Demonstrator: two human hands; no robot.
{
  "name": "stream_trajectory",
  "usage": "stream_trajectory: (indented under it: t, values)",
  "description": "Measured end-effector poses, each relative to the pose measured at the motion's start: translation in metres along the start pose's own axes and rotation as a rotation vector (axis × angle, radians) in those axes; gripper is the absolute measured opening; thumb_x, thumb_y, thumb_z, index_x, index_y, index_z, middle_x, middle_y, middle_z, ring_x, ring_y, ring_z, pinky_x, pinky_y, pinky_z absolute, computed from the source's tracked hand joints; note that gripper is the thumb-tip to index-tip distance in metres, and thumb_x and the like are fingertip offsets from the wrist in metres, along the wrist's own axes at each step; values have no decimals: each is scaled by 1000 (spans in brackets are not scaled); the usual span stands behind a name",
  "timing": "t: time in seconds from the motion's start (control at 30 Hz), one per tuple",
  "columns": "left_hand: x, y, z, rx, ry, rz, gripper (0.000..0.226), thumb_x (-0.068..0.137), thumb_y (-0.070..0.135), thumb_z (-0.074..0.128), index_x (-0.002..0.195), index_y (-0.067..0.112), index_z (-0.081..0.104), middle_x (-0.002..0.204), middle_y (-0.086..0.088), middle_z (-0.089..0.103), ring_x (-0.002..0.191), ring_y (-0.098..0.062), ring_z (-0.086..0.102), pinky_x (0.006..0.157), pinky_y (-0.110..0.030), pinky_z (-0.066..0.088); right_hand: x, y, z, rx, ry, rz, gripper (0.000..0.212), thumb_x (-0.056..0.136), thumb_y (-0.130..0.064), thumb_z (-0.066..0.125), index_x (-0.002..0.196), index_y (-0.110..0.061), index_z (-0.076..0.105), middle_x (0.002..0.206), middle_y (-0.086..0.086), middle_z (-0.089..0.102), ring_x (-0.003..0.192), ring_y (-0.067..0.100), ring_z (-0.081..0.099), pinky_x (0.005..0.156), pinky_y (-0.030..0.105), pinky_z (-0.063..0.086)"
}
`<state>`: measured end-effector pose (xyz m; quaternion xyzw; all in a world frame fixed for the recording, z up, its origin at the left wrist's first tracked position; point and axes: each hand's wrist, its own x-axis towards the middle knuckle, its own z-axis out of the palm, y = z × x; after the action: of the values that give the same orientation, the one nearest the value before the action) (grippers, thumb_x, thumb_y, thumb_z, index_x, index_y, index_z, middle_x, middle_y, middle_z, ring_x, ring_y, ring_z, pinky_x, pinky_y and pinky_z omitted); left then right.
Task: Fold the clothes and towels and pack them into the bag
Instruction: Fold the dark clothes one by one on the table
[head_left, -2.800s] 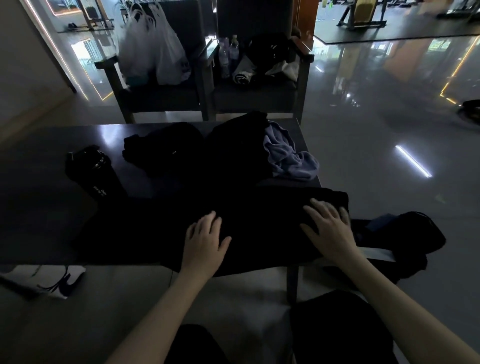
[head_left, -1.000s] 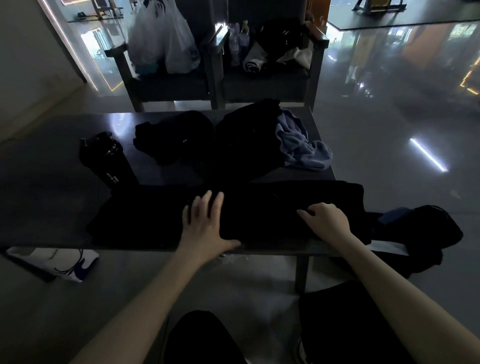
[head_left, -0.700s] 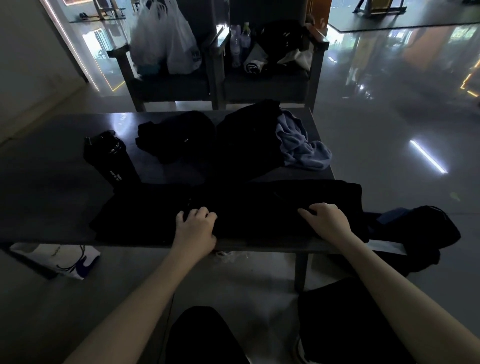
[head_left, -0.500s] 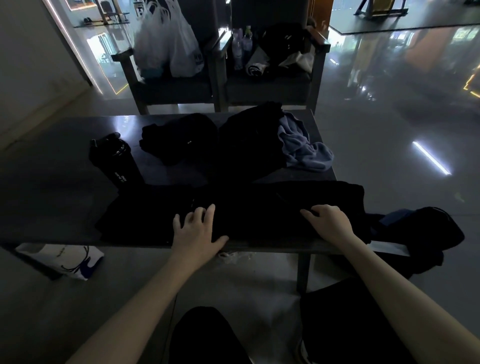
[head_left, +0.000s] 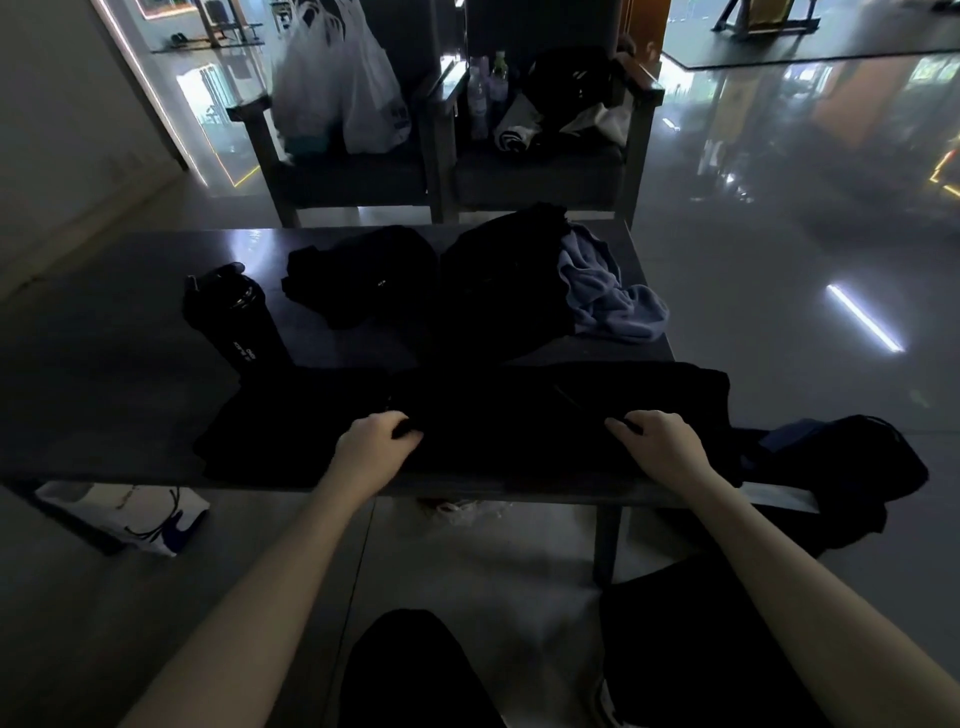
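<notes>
The fingers (head_left: 396, 422) of the left hand (head_left: 370, 448) were curled down into the cloth of the black garment (head_left: 519, 410), gripping a fold of it. Half a second earlier those same fingers had lain straight and spread on top of the fabric. The fingers (head_left: 629, 419) of the right hand (head_left: 664, 448) were also bent and pinched the garment's cloth, much as they had been in the earlier frames. That hand had barely shifted.

The garment ran between and under both hands as a long, flat band along the near edge of the desk (head_left: 130, 374). It reached well past the left fingers on one side and just past the right fingers to the desk's end on the other. It lay in the same place as before.

Beyond the left fingers stood a black shaker bottle (head_left: 234, 317), upright. Further back was a crumpled black garment (head_left: 363, 275). Beyond the gap between the hands rose a tall black bundle (head_left: 498, 280); whether it was a bag or clothing could not be told in the dim light. A lavender towel (head_left: 608, 299) was slumped against its right side. None of these had moved.

To the outside of the right hand, off the desk's end, lay another dark heap (head_left: 852, 467). Below the left arm, a white bag (head_left: 119, 514) lay on the floor.
</notes>
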<state>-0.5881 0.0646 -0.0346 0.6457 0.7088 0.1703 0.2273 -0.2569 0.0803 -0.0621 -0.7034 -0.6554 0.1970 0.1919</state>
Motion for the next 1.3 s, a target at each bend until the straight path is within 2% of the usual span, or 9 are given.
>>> stream_trajectory:
  t: [0.17,0.27,0.47,0.6,0.83,0.93,1.03,1.2,1.3]
  values:
    - [12,0,-11,-272,10,-114,42,95,39,52,77,1,61,74,-11,63,69,-26,62,63,-34,45,0,-1,1,-12,27,-2,46,92,-39,55,53,-19,43,58,2,54,60,24,56,54,29,33]
    - [21,2,-4,-163,65,-176,51,98,44,44,61,9,45,58,-5,48,55,-21,49,56,-31,37,0,-1,3,4,45,1,46,92,-39,55,57,-11,49,56,3,54,57,24,55,51,29,33]
    - [25,6,3,39,260,-193,49,100,38,42,61,9,48,60,-4,51,53,-19,50,49,-28,37,3,-2,1,11,132,11,48,90,-42,57,61,-5,55,58,7,56,56,25,54,51,32,38]
    - [27,7,10,299,290,-149,46,101,35,42,62,11,48,62,-1,52,61,-22,56,65,-35,49,3,-3,3,-76,173,39,47,91,-45,54,65,-6,58,60,4,56,59,24,55,49,28,33]
    - [35,7,21,462,336,-146,39,100,35,39,96,5,63,92,-11,65,87,-30,62,76,-40,48,4,-7,3,-280,116,41,46,93,-49,47,79,-9,65,79,8,65,76,30,63,57,29,39]
    - [23,23,39,466,450,233,37,94,38,39,103,9,61,101,-10,61,95,-31,59,79,-43,45,2,-11,7,-368,132,24,43,95,-47,44,86,-9,63,86,10,66,82,32,63,59,30,36]
    - [6,43,65,457,228,541,55,93,46,29,129,14,55,132,-5,56,123,-24,52,102,-43,37,-2,-13,9,-407,144,35,38,96,-43,45,89,-8,60,90,11,66,84,31,63,61,31,35]
    - [11,40,79,515,-60,314,60,100,50,21,152,23,12,160,7,12,147,-15,8,118,-39,4,-9,-17,16,-304,419,-321,23,86,-30,56,96,-10,64,99,10,61,90,31,60,77,41,47]
    - [16,36,75,535,-95,294,60,100,50,19,153,24,10,160,8,8,147,-14,5,119,-38,2,-16,-14,28,-338,162,-465,50,89,-46,32,121,-22,62,126,1,60,120,24,54,102,46,37]
